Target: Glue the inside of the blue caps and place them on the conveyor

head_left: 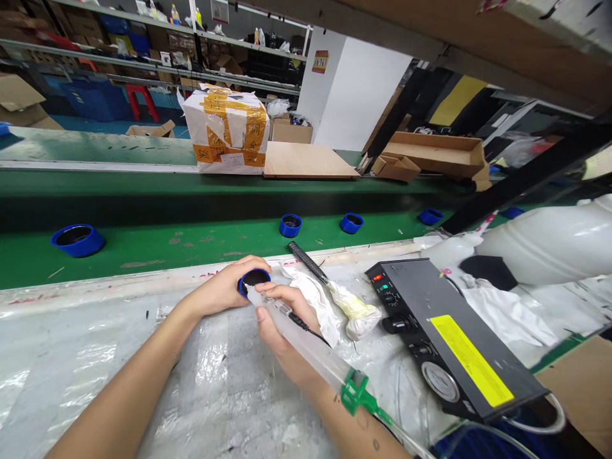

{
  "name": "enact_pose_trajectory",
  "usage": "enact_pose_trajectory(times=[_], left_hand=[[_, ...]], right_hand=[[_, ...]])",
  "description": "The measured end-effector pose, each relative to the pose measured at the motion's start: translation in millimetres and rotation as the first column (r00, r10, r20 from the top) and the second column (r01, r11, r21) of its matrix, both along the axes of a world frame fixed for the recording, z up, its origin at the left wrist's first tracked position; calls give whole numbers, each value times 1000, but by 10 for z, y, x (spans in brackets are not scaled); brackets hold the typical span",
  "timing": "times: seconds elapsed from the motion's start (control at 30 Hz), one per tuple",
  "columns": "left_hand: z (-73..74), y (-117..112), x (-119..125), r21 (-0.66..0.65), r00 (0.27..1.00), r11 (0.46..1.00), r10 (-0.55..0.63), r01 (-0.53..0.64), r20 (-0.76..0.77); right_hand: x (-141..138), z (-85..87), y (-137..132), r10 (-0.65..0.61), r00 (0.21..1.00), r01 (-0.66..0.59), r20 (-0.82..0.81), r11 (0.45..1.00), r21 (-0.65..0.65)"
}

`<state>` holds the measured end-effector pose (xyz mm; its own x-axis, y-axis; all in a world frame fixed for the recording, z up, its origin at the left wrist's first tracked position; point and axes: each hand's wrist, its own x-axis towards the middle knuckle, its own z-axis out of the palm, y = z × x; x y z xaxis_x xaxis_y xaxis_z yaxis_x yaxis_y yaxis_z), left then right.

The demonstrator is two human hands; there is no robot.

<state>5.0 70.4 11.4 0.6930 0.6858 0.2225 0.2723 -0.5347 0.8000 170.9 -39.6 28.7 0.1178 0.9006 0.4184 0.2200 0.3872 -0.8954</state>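
Observation:
My left hand [224, 287] is closed around a blue ring-shaped cup [254, 278] with a dark inside, tilted toward me above the plastic-covered bench. My right hand [289, 315] grips a translucent dispensing syringe [313, 349], its narrow tip at the cup's rim. Whether the tip touches the cup I cannot tell. A black cable with a small switch runs along the syringe barrel, and a green cap with a hose [354, 390] closes its back end. Beside my right hand lie a crumpled white cloth [313, 296] and a black-handled brush-like tool [306, 260], its far end wrapped in yellowish-white material.
A black dispenser box [430, 319] with knobs, a gauge and a yellow label stands at right. Beyond it lies a large white jug [549, 239]. Several blue cups [77, 241] sit on the green conveyor belt [215, 239]. A taped carton [229, 131] stands behind.

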Motion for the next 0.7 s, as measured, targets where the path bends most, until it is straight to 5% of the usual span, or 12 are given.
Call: enact_pose_trajectory(times=[0.7], left_hand=[[26, -9, -7, -1, 1000, 1000, -17, 17, -14]], right_hand=[[47, -42, 60, -8, 995, 17, -95, 995, 94]])
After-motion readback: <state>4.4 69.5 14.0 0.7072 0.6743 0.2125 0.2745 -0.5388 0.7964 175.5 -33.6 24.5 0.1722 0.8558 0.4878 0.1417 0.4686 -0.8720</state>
